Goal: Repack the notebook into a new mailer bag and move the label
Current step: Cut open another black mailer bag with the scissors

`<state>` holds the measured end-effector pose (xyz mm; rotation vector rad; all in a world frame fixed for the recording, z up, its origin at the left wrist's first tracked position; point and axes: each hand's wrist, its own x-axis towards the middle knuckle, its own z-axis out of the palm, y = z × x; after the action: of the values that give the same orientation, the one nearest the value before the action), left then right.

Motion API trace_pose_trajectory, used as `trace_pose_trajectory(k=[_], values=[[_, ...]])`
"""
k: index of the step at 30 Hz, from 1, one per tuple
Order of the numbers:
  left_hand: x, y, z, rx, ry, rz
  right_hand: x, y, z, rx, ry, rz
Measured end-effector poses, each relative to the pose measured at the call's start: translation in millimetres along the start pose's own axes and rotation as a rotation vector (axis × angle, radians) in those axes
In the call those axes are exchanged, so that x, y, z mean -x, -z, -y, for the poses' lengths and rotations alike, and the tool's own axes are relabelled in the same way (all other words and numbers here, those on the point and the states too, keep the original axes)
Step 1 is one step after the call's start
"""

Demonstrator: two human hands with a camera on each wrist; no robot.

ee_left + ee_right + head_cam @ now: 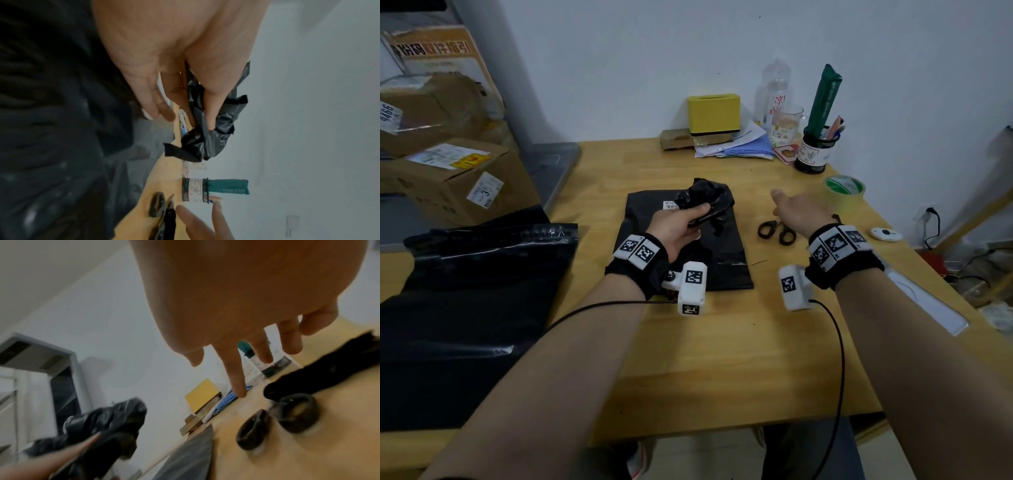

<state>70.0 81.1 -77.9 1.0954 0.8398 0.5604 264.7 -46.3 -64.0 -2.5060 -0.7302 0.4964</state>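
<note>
A flat black mailer bag (pixel 726 260) lies in the middle of the wooden table (pixel 722 359), with a small white label (pixel 670 205) near its far edge. My left hand (pixel 683 222) is raised over it and grips a crumpled black plastic bag (pixel 705 197). In the left wrist view the fingers (pixel 209 113) curl round that crumpled bag (pixel 220 129). To its right my right hand (pixel 789 207) hovers with its fingers (pixel 236 369) spread and nothing in it, just above black-handled scissors (pixel 777 232). No notebook shows.
A pile of black mailer bags (pixel 465 301) covers the table's left side, with cardboard boxes (pixel 448 178) behind it. At the back stand a yellow box (pixel 714 113), papers, a glass, a pen holder (pixel 812 150) and a green tape roll (pixel 845 190). A white strip (pixel 928 301) lies at the right edge.
</note>
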Motion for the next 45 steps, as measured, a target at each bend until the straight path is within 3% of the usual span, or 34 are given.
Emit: trace_pose_trajectory(k=[2,8,16,19,23,32,39,45], values=[[-5,4,7,0.054,0.013,-0.015,-5,-2,-9,0.152,-0.039,0.043],[-6,10,11,0.112,0.007,-0.016,-4,-6,-17,0.172,-0.056,0.069],[-4,12,11,0.134,0.007,-0.019,-3,1,-8,-0.051,-0.086,-0.082],[-1,13,10,0.159,0.027,-0.018,-7,1,-7,0.05,-0.062,-0.019],[-2,10,11,0.185,0.044,-0.08,-11,-12,-15,-0.067,-0.104,0.194],[-3,5,11,0.189,0.042,-0.132,-10,-5,-23,0.007,-0.154,0.108],[0,4,10,0.187,0.045,-0.117,-3,-2,-29,-0.085,-0.089,0.109],[0,6,10,0.184,0.049,-0.102,-3,-4,-21,-0.145,-0.176,-0.047]])
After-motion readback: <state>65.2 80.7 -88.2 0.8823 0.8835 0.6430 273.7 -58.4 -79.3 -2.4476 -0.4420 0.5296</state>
